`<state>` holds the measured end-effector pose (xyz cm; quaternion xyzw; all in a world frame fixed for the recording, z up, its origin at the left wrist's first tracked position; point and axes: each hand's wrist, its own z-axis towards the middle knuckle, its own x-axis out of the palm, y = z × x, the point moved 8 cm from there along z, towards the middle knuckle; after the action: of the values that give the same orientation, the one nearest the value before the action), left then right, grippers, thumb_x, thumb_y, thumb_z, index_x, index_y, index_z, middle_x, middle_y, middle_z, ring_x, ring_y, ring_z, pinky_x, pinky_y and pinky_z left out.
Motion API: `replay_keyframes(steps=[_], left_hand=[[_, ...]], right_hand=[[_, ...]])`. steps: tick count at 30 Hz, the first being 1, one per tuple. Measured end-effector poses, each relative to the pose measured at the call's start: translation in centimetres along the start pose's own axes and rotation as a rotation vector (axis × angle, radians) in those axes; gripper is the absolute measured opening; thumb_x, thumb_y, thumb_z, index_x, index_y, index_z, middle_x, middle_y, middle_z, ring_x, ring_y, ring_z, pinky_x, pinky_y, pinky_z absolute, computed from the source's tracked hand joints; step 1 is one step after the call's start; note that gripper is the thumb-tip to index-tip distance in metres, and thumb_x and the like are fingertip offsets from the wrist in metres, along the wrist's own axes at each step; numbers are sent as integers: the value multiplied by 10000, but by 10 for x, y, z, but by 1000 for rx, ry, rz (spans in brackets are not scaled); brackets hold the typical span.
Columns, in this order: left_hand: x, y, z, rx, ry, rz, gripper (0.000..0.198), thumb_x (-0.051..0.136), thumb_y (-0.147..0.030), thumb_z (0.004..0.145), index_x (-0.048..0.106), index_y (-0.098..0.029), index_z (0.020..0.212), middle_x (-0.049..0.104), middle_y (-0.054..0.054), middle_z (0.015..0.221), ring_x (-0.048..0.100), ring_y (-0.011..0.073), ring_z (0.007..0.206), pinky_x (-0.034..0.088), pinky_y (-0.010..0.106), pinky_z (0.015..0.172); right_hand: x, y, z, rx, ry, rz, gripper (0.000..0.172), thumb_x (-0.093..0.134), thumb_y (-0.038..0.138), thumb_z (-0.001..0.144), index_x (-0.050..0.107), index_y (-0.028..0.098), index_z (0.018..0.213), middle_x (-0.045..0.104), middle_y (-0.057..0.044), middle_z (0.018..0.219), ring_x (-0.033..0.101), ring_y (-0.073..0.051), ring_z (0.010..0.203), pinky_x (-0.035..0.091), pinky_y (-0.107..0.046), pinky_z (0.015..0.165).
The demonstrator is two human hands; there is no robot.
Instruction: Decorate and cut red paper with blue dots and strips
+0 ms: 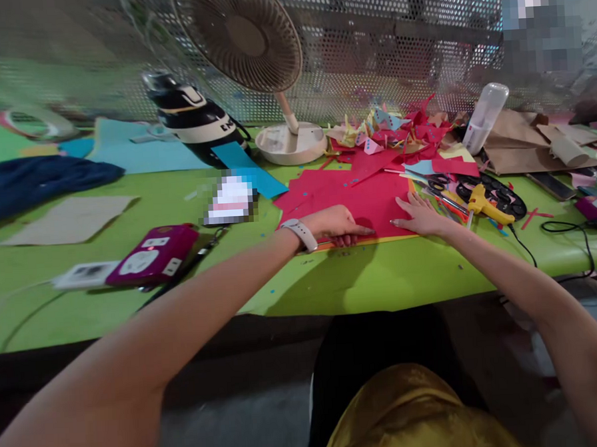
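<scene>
Red paper (321, 189) lies across the middle of the green table, with a thin yellow-orange edge of another sheet showing along its front and right sides. At the near edge of this paper, my left hand (339, 227) is closed, its index finger stretched to the right along the sheet and the other fingers curled under. Whether those curled fingers pinch anything is hidden. My right hand (421, 216) rests on the right part of the red paper, palm down, fingers spread. A light-coloured watch (303, 235) is on my left wrist.
Right of the paper lie scissors (439, 184), a yellow glue gun (485, 206) and a black tray (510, 202). Behind are a fan (294, 143), a bottle (203, 122) and a heap of paper scraps (388, 129). A purple power strip (155, 254) sits left.
</scene>
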<state>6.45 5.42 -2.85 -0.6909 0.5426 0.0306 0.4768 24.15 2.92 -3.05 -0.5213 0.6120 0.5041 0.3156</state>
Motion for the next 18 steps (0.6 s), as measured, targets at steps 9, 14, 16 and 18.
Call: replay_keyframes(steps=[9,14,16,18], left_hand=[[-29,68,-34,-141,-42,46,526,765,-651,620,640,-180,424,596,83,437,522,149,421,396,254,453],[-55,80,-50,-117,-200,-109,372,846,-506,597,675,-184,519,678,96,575,585,178,507,453,267,489],[-69,77,-55,-67,-353,-264,262,832,-439,654,722,-202,686,738,85,751,651,196,646,490,260,542],[-75,73,-57,-17,-440,-484,210,799,-364,723,725,-230,867,753,74,994,688,207,877,536,254,645]], right_hand=[[-2,0,0,-4,-39,17,811,452,616,921,204,217,1582,79,-127,1667,6,-318,1534,70,-500,1224],[-4,3,-4,11,-37,0,787,474,565,935,217,192,1578,100,-157,1659,30,-305,1535,72,-481,1227],[-5,4,-6,9,-44,-9,780,477,560,935,231,187,1575,115,-166,1655,48,-312,1534,74,-496,1224],[-6,4,-8,9,-53,-13,773,476,564,935,242,193,1572,125,-164,1654,56,-315,1533,76,-512,1221]])
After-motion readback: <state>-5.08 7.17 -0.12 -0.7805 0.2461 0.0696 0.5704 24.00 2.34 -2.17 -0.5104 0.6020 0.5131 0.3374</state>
